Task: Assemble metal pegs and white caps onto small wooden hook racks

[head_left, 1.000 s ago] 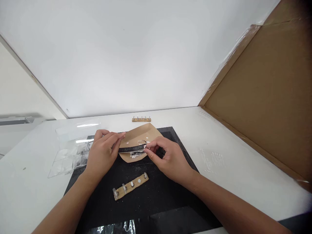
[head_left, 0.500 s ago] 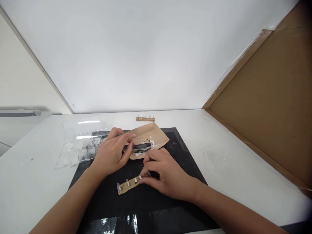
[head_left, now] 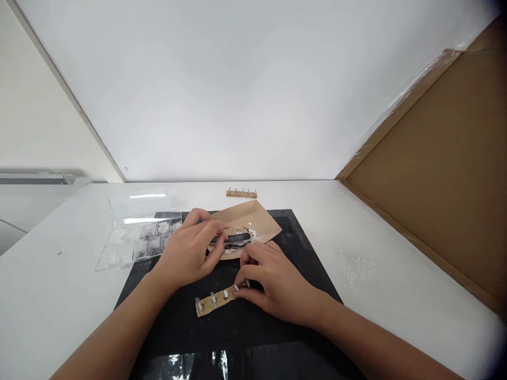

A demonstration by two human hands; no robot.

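My left hand (head_left: 194, 245) is closed at the left end of a long black strip-shaped piece (head_left: 240, 238), whose other end lies over a tan paper tray (head_left: 266, 219). Small white bits (head_left: 252, 230) are scattered in the tray around it. With thumb and finger pinched, my right hand (head_left: 269, 282) grips a small white piece (head_left: 236, 288) at a narrow wooden strip (head_left: 206, 304). Several upright clear or white pegs stand along this strip; my right fingers partly cover its right end.
A clear compartment box (head_left: 119, 248) with its lid raised sits left of the black mat (head_left: 222, 338). Behind the tray lies another pegged wooden strip (head_left: 241, 194). A cardboard panel (head_left: 435, 158) stands on the right, a white wall (head_left: 237, 95) at the back.
The whole view has shifted, so everything appears slightly farther right. Both hands keep nearly the same grips and places relative to the tray and the wooden strip.
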